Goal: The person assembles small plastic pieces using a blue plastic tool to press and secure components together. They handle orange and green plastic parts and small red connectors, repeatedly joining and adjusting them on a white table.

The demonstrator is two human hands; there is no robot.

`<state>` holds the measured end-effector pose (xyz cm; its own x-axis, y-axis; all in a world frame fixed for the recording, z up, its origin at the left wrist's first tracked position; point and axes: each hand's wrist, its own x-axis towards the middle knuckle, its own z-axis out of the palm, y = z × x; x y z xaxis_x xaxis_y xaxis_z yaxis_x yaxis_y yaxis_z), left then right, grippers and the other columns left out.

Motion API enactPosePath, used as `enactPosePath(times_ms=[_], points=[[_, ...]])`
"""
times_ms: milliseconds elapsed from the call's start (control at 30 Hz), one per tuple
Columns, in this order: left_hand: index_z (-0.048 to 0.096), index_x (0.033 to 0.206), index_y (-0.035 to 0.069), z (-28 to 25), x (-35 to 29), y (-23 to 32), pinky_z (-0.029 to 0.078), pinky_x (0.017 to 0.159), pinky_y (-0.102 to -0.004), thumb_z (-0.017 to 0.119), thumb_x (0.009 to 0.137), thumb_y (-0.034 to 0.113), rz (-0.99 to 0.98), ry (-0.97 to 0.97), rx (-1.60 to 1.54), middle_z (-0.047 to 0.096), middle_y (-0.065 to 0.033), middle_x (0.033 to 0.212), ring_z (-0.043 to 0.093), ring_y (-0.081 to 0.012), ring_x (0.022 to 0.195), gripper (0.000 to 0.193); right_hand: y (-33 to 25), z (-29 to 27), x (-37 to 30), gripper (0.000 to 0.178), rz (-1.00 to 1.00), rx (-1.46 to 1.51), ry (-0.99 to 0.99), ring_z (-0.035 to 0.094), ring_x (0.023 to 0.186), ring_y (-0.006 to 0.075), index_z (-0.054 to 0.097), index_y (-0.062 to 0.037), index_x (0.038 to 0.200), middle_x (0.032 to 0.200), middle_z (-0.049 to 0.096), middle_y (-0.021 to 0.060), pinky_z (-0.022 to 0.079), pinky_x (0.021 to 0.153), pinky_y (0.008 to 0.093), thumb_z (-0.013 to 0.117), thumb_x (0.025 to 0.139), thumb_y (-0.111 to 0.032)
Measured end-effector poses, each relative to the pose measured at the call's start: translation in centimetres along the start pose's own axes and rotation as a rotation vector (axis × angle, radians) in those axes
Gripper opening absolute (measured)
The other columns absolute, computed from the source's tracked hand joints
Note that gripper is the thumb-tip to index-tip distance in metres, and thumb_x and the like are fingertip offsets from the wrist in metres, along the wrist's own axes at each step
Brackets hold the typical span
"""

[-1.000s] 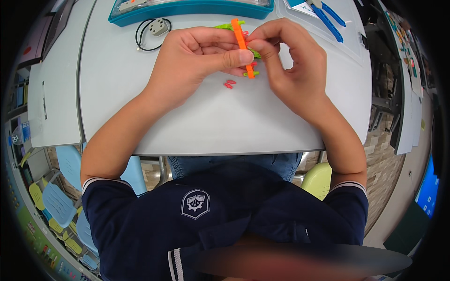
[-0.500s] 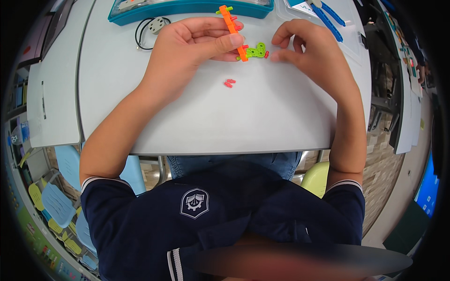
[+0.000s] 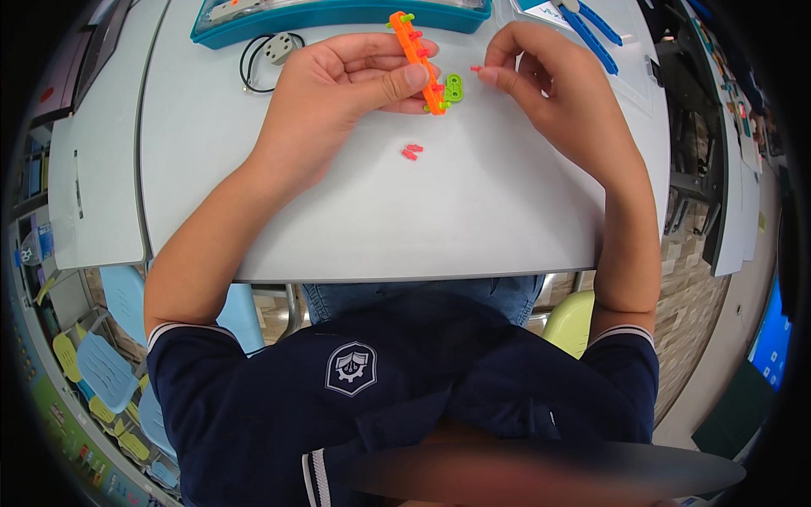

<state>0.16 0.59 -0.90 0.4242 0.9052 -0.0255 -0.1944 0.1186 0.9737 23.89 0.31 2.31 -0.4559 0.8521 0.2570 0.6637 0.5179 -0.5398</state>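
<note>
In my left hand point(image 3: 338, 93) an orange building-kit beam point(image 3: 416, 57) is held upright between thumb and fingers. Pink pins and light-green pins stick out along the beam. Beside its lower end shows a green connector piece point(image 3: 454, 88); whether it is joined to the beam or lies behind it I cannot tell. My right hand point(image 3: 549, 76) pinches a small pink pin point(image 3: 476, 68) between thumb and forefinger, a short way right of the beam. Several loose pink pins point(image 3: 411, 152) lie on the white table point(image 3: 397, 228) below my left hand.
At the far edge stands a teal tray point(image 3: 338, 23). A grey plug-like block point(image 3: 279, 49) with a black cable lies left of my left hand. Blue-handled pliers point(image 3: 596, 34) rest on a clear plastic lid at the far right.
My right hand has moved slightly up and left and now shows a pink pin at its fingertips. The orange beam has turned a little, and less of the green connector shows.
</note>
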Motion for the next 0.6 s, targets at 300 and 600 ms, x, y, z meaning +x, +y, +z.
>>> enactPosePath(times_ms=[300,600], points=[[0.065,0.12,-0.004,-0.3,0.0,-0.3,0.059,0.084,-0.0323,0.071,0.091,0.008,0.034,-0.057,0.05,0.072,-0.0137,0.109,0.071,-0.0197,0.095,0.032,-1.9,1.9,-0.1,0.01,-0.186,0.198,0.103,0.059,0.071,0.0315,0.059,-0.0015,0.093,0.085,0.06,0.0131,0.047,0.063,0.0387,0.066,0.086,-0.001],[0.064,0.121,-0.003,-0.3,-0.1,-0.5,0.059,0.083,-0.0326,0.07,0.09,0.006,0.05,-0.059,0.096,0.073,-0.0137,0.106,0.071,-0.0191,0.094,0.033,-2.1,1.9,-0.3,0.009,-0.169,0.162,0.102,0.06,0.075,0.0343,0.057,-0.0001,0.092,0.086,0.06,0.0145,0.048,0.065,0.0412,0.065,0.087,-0.001]])
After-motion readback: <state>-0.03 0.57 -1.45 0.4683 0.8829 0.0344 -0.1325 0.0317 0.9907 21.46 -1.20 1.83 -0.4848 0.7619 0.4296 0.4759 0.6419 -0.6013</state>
